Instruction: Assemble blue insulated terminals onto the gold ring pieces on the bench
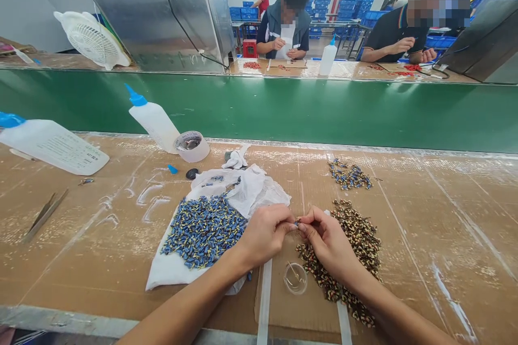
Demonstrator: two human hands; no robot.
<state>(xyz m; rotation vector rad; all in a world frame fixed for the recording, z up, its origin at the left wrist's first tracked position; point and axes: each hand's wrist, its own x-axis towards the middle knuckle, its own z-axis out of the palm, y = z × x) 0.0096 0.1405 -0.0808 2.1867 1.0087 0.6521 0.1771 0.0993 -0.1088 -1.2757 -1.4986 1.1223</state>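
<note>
Left hand (267, 232) and right hand (328, 238): fingertip grips pinched closed on tiny blue piece (297, 223) between them. Heaped blue-and-yellow pieces (206, 229) at nine o'clock, black-and-gold pieces (362, 237) at four, clear round dish (295, 290) at six.

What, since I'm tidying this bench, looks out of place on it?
A small blue tip lies loose near the tape roll, attached to nothing, and one small piece lies alone at the left, away from the blue pile. Both look stray.

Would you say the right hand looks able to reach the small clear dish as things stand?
Probably yes: the clear dish lies near the right hand, nothing covering it, though that hand seems to hold a small blue piece.
</note>
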